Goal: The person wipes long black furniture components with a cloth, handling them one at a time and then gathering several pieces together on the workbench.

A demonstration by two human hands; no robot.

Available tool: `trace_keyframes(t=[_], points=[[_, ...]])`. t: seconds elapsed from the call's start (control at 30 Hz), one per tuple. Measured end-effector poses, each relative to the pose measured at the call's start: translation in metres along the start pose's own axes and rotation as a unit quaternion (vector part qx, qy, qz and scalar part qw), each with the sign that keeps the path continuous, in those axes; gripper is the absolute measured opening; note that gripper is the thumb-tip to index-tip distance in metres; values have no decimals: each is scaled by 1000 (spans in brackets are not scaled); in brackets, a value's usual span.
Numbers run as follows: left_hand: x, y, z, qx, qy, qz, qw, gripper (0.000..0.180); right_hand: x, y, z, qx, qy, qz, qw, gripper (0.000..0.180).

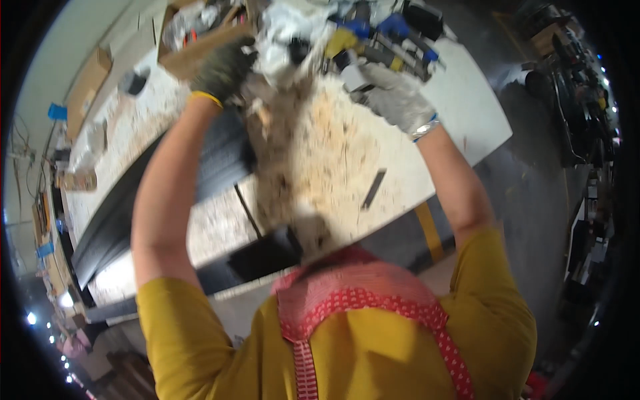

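Note:
My left hand (223,70), in a dark glove with a yellow cuff, is at the near side of an open cardboard box (183,63). Blur hides its fingers, so I cannot tell if it holds anything. My right hand (397,100), in a pale grey glove, has its fingers closed around a grey block-shaped thing (355,79). Just beyond it lie several blue, yellow and black hand tools (380,40). Crumpled white plastic (277,47) lies between my hands. Beneath my left forearm runs a long, curved black ribbed piece (217,150).
The white tabletop (473,107) is stained brown in the middle. A short dark strip (373,189) lies on it. Near the front edge sits a black block-like thing (267,253). A roll of dark tape (133,81) and a clear bottle (79,180) are at the left.

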State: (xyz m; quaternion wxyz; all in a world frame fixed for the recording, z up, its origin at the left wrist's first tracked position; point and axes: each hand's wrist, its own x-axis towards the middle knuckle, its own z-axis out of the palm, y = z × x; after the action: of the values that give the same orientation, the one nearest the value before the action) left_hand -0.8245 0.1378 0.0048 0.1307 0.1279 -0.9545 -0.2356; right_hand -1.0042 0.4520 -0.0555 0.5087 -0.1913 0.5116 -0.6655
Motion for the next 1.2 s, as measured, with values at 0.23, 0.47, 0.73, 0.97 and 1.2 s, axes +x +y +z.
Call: trace_keyframes(t=[0.23,0.47,0.73,0.97,1.2], points=[[-132,37,-105,82,-53,-47,994,37,-162,60,61,15,52,-63,997,52],[-283,26,-180,96,-256,-102,956,29,-235,86,150,-124,44,-160,978,42],[-452,4,-210,161,-311,-254,902,35,-217,69,194,-624,12,-281,729,40],[-486,-5,-198,130,-224,-250,933,37,-191,71,195,-601,-9,-278,750,45],[-498,-13,-193,131,-170,-269,939,35,-215,67,194,-558,-55,-208,802,46]])
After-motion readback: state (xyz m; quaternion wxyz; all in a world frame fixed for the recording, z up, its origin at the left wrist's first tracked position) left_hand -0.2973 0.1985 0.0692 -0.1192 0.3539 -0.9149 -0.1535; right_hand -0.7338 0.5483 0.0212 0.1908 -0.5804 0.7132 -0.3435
